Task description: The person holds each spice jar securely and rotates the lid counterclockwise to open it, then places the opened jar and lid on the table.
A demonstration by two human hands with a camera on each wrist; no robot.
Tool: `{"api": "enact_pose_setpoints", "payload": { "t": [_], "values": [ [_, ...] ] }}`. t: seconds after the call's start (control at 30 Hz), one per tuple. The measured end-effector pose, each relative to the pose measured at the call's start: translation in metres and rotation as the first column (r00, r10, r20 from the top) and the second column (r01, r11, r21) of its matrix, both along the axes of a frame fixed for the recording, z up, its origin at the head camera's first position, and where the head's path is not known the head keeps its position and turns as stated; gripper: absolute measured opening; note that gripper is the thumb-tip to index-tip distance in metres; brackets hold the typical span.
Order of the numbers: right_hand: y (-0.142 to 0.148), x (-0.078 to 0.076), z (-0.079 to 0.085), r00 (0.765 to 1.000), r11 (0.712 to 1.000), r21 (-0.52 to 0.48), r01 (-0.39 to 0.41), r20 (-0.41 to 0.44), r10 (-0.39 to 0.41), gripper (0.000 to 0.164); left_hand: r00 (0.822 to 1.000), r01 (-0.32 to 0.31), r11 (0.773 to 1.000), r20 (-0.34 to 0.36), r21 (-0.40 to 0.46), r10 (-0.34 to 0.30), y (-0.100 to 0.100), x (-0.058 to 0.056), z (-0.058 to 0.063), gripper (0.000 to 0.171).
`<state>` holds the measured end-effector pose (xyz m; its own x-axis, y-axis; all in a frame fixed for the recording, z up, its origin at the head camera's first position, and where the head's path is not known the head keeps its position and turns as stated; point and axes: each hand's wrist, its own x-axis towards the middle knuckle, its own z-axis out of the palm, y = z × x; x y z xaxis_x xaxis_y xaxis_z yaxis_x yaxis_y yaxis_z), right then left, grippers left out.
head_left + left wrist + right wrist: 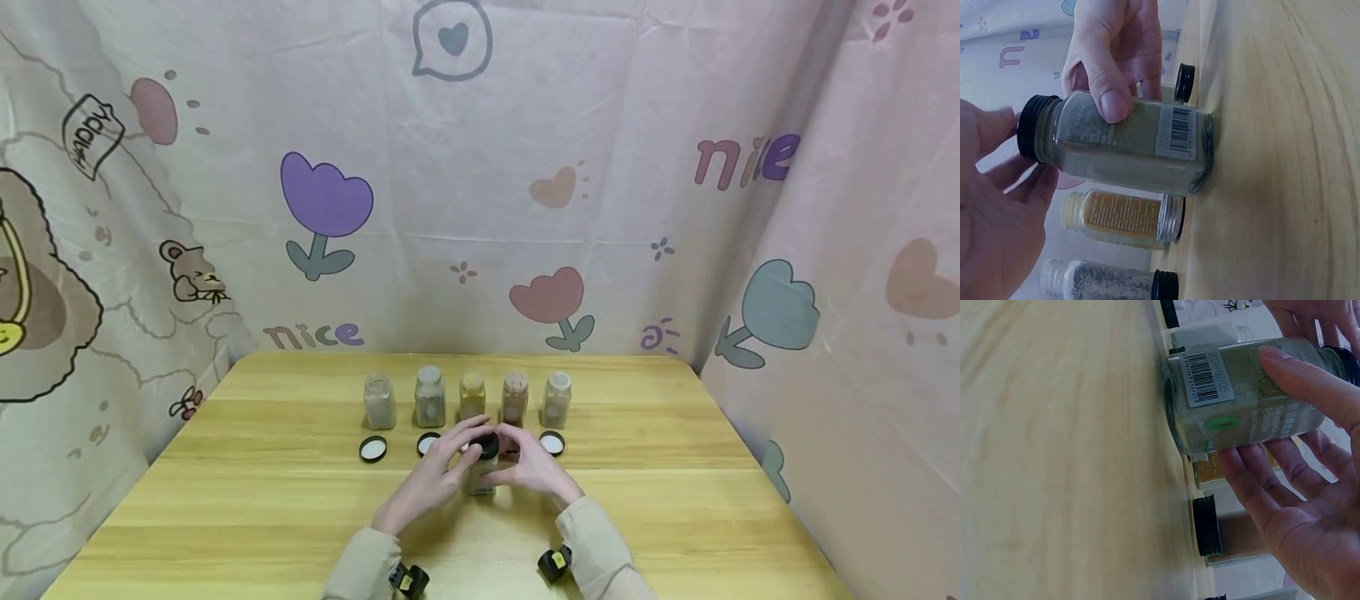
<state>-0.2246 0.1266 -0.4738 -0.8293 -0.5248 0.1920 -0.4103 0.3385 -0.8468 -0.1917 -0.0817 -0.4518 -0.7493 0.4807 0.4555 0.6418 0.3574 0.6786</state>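
Observation:
A square glass seasoning powder jar (482,482), filled with greyish-green powder, stands upright at the middle of the table. Its black lid (1038,128) sits on the neck. From the left, my left hand (442,468) pinches this lid between thumb and fingers. My right hand (534,467) grips the jar body, thumb across one face and fingers behind, as the right wrist view shows. A barcode label (1205,378) is visible low on the glass. Whether the lid is fully threaded cannot be told.
Behind stands a row of lidless jars: a pale one (380,403), a grey speckled one (431,400), a yellow one (472,396), a reddish-brown one (515,402) and a whitish one (557,402). Loose lids, such as the leftmost lid (372,449) and rightmost lid (552,443), lie before them.

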Motion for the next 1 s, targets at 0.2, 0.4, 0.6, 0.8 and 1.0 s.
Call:
{"api": "enact_pose_setpoints", "payload": {
  "t": [0.2,0.4,0.6,0.8,1.0],
  "values": [
    [-0.0005,-0.0003,0.0027,0.999,0.999,0.023,0.027,-0.032,-0.027,0.059,0.992,0.057,0.998,-0.114,0.006,-0.056,-0.0018,-0.0054,-0.0012,0.039],
    [-0.0007,0.0001,0.0025,0.999,1.000,0.023,0.015,-0.032,-0.015,0.054,0.987,0.035,0.999,-0.156,0.003,-0.035,-0.0016,-0.0055,-0.0019,0.037],
    [-0.0003,0.0006,0.0008,1.000,1.000,0.002,0.006,-0.005,-0.006,0.054,0.987,0.000,1.000,-0.162,0.022,0.004,-0.0011,-0.0048,-0.0033,0.035],
    [0.0000,-0.0002,-0.0007,1.000,1.000,-0.013,-0.011,-0.002,0.011,0.052,0.993,-0.032,0.999,-0.111,0.043,0.036,-0.0001,-0.0040,-0.0037,0.037],
    [0.0003,0.0000,0.0009,1.000,1.000,-0.016,-0.013,0.016,0.013,0.051,0.998,-0.048,0.999,-0.030,0.015,0.049,0.0009,-0.0011,-0.0018,0.037]
  ]
}}
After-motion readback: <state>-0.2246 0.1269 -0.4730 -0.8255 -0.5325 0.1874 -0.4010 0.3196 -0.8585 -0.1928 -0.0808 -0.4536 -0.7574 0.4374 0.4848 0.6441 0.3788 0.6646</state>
